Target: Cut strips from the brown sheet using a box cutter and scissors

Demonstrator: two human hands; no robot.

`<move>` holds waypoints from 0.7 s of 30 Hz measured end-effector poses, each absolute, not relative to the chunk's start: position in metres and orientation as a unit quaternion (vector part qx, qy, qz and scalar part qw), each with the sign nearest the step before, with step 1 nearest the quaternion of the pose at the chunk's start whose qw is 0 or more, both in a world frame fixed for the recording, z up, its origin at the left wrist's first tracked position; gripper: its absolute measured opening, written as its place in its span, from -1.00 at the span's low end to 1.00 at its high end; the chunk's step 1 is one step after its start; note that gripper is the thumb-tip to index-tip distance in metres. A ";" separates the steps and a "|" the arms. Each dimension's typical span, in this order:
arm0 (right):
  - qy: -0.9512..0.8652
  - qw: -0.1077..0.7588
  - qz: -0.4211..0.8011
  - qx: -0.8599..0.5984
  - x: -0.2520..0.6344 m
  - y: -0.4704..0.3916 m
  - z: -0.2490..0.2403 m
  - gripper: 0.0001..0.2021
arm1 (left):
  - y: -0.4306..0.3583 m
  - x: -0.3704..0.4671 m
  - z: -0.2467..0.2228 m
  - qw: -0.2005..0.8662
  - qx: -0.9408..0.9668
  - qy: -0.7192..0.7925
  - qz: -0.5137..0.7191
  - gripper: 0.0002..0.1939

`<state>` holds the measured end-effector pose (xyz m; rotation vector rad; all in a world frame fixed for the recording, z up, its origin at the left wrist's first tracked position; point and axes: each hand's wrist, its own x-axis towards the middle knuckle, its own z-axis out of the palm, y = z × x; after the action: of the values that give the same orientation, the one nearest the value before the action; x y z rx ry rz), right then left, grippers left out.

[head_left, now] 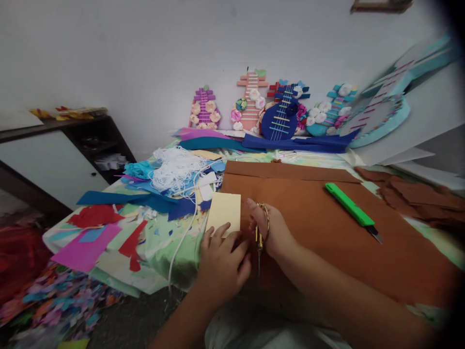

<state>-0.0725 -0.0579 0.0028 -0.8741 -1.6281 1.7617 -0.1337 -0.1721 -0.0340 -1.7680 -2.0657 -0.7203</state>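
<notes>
Under the fingers of my left hand [223, 257] lies a cream rectangular card [227, 208], near the left edge of a large brown sheet [290, 198]. The fingers of that hand are spread and rest on the card's lower part. My right hand [271, 230] is closed around a pair of gold-handled scissors [259, 237], their blades pointing down toward me over the brown sheet. Further right on the sheet lies a green utility knife [348, 206] with its blade out.
White string [178, 169] is heaped among paper scraps at the left. Decorated instrument-shaped pieces [281, 118] lean along the wall. Brown scraps [425, 194] lie at the right. A cabinet [54, 155] stands at the left, with colourful scraps [65, 300] on the floor before it.
</notes>
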 end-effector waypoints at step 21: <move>-0.611 0.399 0.652 -0.207 0.018 -0.037 0.054 -0.57 | -0.188 -0.132 -0.019 0.203 -0.635 -0.649 -0.367 -0.76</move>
<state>0.0179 -0.0373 0.0544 -0.5229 -1.5459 1.6508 -0.1319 -0.1882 -0.0192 -1.7723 -1.8113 -1.0249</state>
